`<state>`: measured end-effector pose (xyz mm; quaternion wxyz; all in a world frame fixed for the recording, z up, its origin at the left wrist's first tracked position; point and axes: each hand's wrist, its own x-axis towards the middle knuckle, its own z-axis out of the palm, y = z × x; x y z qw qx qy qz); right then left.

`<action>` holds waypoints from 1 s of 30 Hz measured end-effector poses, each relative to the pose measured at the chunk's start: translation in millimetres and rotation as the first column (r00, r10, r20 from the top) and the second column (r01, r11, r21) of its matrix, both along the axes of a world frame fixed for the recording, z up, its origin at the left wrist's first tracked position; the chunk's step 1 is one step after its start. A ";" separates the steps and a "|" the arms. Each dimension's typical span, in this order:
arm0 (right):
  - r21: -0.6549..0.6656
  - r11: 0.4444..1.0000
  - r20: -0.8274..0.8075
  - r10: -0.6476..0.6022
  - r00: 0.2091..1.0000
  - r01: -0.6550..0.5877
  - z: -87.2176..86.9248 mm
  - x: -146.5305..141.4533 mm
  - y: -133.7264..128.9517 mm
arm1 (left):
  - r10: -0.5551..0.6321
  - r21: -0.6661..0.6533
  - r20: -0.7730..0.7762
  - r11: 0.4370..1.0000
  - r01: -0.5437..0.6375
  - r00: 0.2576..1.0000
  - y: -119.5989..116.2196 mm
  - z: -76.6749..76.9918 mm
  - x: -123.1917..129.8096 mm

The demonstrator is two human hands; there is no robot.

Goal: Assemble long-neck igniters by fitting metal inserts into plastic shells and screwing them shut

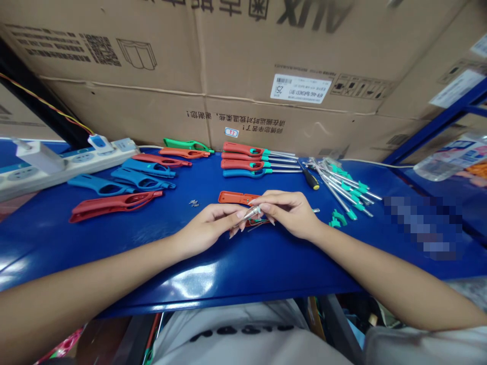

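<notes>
My left hand (215,223) and my right hand (294,210) meet over the middle of the blue table. Between their fingertips is a small silvery, partly translucent tube-shaped piece (250,213), pinched from both sides; its exact kind is unclear. Behind and below my fingers lies an open orange-red lighter shell half (234,197), largely covered by my hands. Thin wires or a metal strip show under the fingers. To the left of the shell is a little pile of short metal pins (194,203).
Handle shells, such as a red one (114,205), lie left. Lighters with metal barrels (245,165) line the back beside a black-yellow screwdriver (312,180). Metal tubes with green parts (344,187) lie right. A power strip (81,159) stands left; a cardboard box (152,101) backs the table (152,274).
</notes>
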<state>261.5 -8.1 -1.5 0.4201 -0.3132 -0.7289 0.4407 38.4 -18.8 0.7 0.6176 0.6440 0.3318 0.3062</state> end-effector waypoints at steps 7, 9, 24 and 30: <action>-0.089 0.993 -0.037 -0.085 0.996 0.081 2.3 -0.8 0.3 | 0.097 -0.001 0.064 0.995 -0.097 0.993 1.9 -2.1 -1.7; -0.053 0.986 0.000 -0.157 0.988 0.157 3.3 0.2 0.1 | 0.174 -0.021 0.113 0.985 -0.173 0.978 3.2 -2.5 -2.2; 0.421 0.805 0.840 -0.172 0.515 -0.417 12.3 7.7 -11.2 | 0.332 -0.289 0.264 0.923 -0.254 0.906 6.5 0.1 -3.3; 0.357 0.905 0.694 -0.092 0.714 -0.230 7.4 6.5 -7.4 | 0.339 -0.288 0.225 0.919 -0.270 0.914 6.5 0.5 -3.7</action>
